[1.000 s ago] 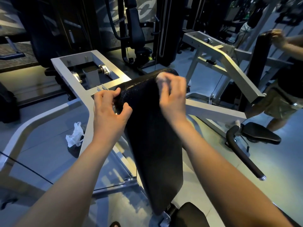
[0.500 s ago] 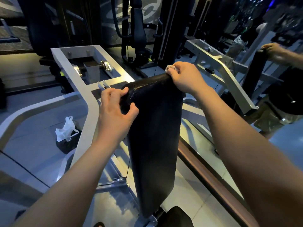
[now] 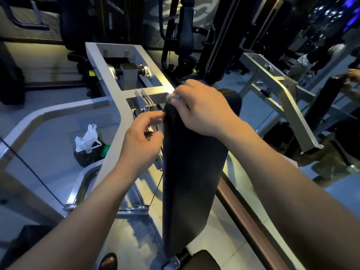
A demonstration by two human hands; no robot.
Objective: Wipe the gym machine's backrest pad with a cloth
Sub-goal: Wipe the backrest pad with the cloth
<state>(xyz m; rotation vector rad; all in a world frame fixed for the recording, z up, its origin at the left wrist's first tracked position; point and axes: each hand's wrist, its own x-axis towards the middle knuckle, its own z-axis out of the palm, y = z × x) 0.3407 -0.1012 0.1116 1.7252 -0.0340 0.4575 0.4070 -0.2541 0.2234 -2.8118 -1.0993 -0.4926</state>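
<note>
So the black backrest pad point(image 3: 194, 172) runs up the middle of the view, tilted, with its top end far from the camera. The bottom meets the seat point(image 3: 202, 260), which is mostly cut off by the lower edge.

The right hand point(image 3: 202, 108) sits over the pad's top left corner, fingers curled down on the cloth point(image 3: 172, 97). Honestly you can barely see the cloth, just a pale crumpled bit poking out past the fingertips, and the rest is buried under the hand. The hand also covers most of the pad's top edge, so only the right corner shows.

The left hand point(image 3: 142, 137) is just beside the pad's left edge, fingers half curled and a bit spread, with nothing in it as far as I can see. It's blurry, so I can't tell if the fingertips touch the edge or hang just off it.

Left of the pad is the silver machine frame point(image 3: 109, 84), and a thin cable point(image 3: 155, 191) drops behind the left wrist. A white plastic bag point(image 3: 86, 137) lies on the floor, partly tucked behind the frame. There's a foot point(image 3: 109, 261) at the bottom edge, half cropped. On the far right there's a dim figure point(image 3: 335, 152), too dark and cut off to make out properly.
</note>
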